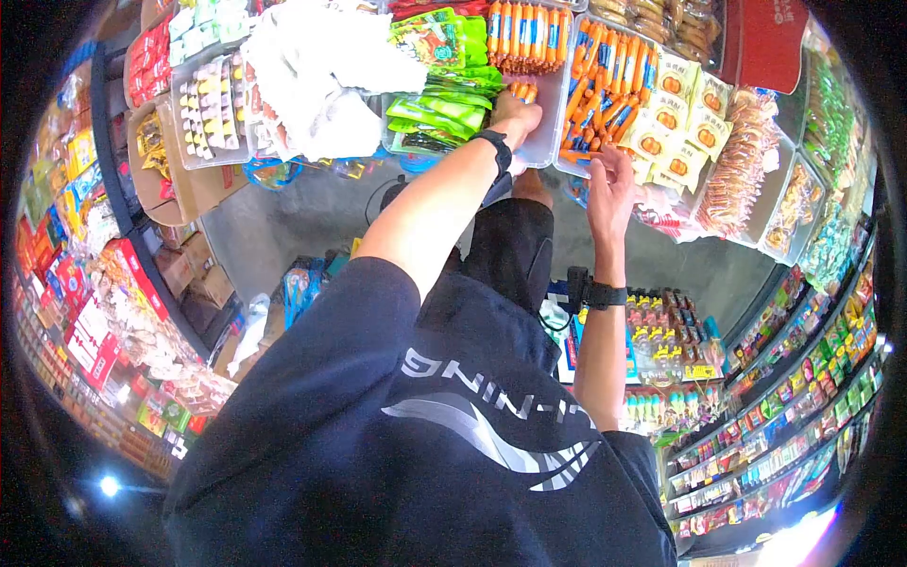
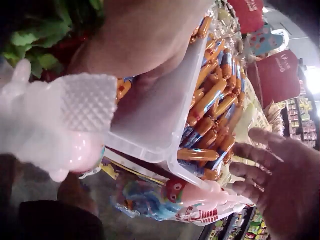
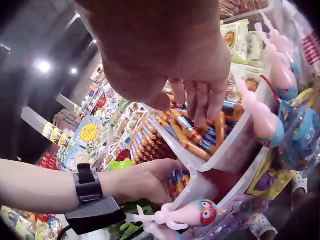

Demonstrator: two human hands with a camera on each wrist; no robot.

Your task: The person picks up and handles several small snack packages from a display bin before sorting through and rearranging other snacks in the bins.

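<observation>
My left hand [image 1: 517,115] reaches down into a clear plastic bin [image 1: 545,140] and holds several orange-wrapped sausages [image 3: 178,183] with blue labels. Bare white floor of that bin [image 2: 155,112] shows beside the hand in the left wrist view. Part of the grip is hidden behind the hand's back. My right hand [image 1: 612,189] is at the near edge of the neighbouring bin, which holds a loose heap of similar sausages [image 2: 212,105]. Its fingers [image 2: 250,170] are spread and slightly bent, with nothing between them, close over the heap.
Green packets [image 1: 439,113] lie left of the bin, and yellow-cream wrapped pastries [image 1: 675,118] to the right. More sausages stand in rows [image 1: 526,36] behind. Pink balloon-like toys [image 3: 187,214] hang along the front edge. Stocked shelves [image 1: 784,406] line the right side.
</observation>
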